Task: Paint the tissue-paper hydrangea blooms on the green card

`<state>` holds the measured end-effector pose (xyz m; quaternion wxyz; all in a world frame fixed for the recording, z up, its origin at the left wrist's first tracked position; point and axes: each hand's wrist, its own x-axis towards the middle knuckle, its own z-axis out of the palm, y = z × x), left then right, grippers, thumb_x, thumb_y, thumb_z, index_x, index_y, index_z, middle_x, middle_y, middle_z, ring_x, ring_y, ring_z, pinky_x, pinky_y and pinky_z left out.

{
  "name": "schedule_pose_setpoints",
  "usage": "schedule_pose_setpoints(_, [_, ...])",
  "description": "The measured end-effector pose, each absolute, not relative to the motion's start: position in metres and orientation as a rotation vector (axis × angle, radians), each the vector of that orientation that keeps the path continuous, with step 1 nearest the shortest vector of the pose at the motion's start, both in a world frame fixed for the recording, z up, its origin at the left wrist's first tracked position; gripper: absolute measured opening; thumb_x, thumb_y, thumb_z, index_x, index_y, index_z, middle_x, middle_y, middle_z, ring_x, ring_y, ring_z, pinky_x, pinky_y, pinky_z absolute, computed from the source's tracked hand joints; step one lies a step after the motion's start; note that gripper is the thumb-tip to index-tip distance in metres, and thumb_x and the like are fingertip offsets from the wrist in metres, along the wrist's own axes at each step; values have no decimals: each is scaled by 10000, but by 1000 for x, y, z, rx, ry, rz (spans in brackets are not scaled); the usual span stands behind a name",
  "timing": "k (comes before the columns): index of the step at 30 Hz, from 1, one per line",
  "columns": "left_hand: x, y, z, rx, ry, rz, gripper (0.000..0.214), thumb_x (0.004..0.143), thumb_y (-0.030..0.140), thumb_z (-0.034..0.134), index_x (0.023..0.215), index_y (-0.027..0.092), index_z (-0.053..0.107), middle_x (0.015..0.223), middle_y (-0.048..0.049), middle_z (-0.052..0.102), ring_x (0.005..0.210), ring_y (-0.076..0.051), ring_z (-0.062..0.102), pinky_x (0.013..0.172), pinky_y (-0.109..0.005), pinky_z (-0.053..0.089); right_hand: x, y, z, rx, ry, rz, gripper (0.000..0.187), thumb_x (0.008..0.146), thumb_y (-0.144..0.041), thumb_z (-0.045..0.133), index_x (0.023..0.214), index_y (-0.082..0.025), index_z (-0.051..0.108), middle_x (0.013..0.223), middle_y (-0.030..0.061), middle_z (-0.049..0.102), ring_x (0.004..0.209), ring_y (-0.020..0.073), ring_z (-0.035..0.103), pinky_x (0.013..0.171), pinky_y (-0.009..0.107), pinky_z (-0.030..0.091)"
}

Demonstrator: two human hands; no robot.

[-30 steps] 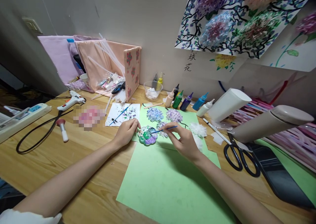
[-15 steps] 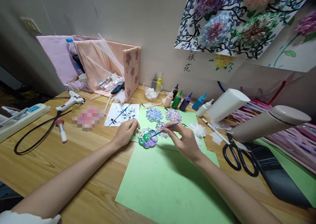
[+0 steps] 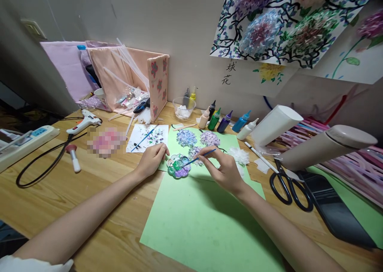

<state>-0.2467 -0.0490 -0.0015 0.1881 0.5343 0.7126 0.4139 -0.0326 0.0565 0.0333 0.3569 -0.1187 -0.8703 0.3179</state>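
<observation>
My right hand (image 3: 223,169) pinches a thin blue paintbrush (image 3: 199,158), its tip down in the flower-shaped paint palette (image 3: 180,173). Green, purple and pale paint fill the palette's wells. Just left of it rests my left hand (image 3: 153,159), fingers curled and closed near the palette's edge; nothing shows in them. Behind the palette, a blue flower (image 3: 186,137), a pink-purple flower (image 3: 210,138) and a purple flower (image 3: 195,153) lie on green paper (image 3: 191,220). White fluffy petals (image 3: 238,155) sit beyond my right hand.
Paint bottles (image 3: 224,122) stand along the wall beside a clear bowl (image 3: 184,109). A second brush lies on paint-spotted white paper (image 3: 148,139). Left are a glue gun (image 3: 84,122) and power strip (image 3: 30,144). On the right lie scissors (image 3: 290,190), a phone (image 3: 336,212) and cylindrical containers (image 3: 277,126).
Both hands and the brush hold nearly the same positions, the tip still in the palette. The whole view has shifted slightly.
</observation>
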Motion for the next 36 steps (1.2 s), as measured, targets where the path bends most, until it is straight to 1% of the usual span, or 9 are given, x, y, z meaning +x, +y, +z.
schedule_pose_setpoints(4, [-247, -49, -1, 1507, 2012, 1164, 422, 945, 396, 302, 701, 188, 576, 560, 24, 496, 553, -149, 486, 574, -264, 357, -33, 56, 34, -293, -2253, 851, 58, 891, -207, 511, 935, -208, 549, 839, 32, 663, 757, 141, 659, 672, 262, 541])
schedule_pose_setpoints(8, [-247, -49, -1, 1510, 2018, 1165, 421, 941, 397, 303, 698, 188, 576, 558, 24, 501, 553, -150, 490, 566, -260, 360, -33, 55, 35, -283, -2267, 801, 66, 897, -212, 497, 938, -212, 549, 845, 41, 667, 750, 147, 657, 672, 275, 542])
schedule_pose_setpoints(15, [-247, -49, -1, 1514, 2019, 1172, 416, 941, 382, 305, 698, 186, 578, 555, 26, 504, 552, -145, 496, 562, -253, 364, -33, 54, 34, -270, -2289, 770, 63, 890, -199, 509, 933, -205, 553, 839, 31, 669, 736, 135, 656, 665, 250, 533])
schedule_pose_setpoints(19, [-247, -49, 0, 1516, 2018, 1167, 414, 942, 379, 306, 695, 185, 577, 557, 27, 504, 555, -144, 496, 570, -253, 364, -33, 54, 34, -273, -2241, 738, 74, 895, -199, 496, 943, -206, 552, 848, 38, 672, 763, 143, 664, 671, 256, 538])
schedule_pose_setpoints(24, [-247, -49, -1, 1513, 2021, 1157, 418, 942, 387, 305, 698, 187, 580, 557, 26, 501, 555, -147, 494, 569, -255, 359, -33, 54, 34, -278, -2293, 759, 64, 898, -209, 496, 929, -208, 552, 837, 39, 670, 734, 140, 657, 662, 260, 537])
schedule_pose_setpoints(30, [-247, -49, -1, 1504, 2021, 1152, 425, 942, 399, 293, 704, 190, 577, 562, 22, 499, 555, -153, 489, 572, -258, 359, -34, 55, 32, -245, -2292, 742, 81, 902, -206, 489, 956, -208, 549, 861, 45, 673, 758, 143, 664, 676, 260, 541])
schedule_pose_setpoints(33, [-246, -49, -1, 1500, 2023, 1151, 427, 940, 401, 290, 699, 191, 573, 562, 20, 500, 555, -154, 488, 567, -257, 356, -33, 56, 32, -274, -2301, 754, 71, 900, -223, 496, 941, -214, 553, 844, 40, 676, 736, 146, 664, 651, 264, 538])
schedule_pose_setpoints(36, [-247, -50, -1, 1498, 2026, 1148, 426, 937, 402, 291, 699, 190, 574, 562, 20, 501, 552, -154, 485, 563, -257, 356, -34, 57, 32, -306, -2249, 761, 88, 904, -226, 488, 955, -213, 558, 864, 47, 682, 771, 158, 674, 648, 268, 539])
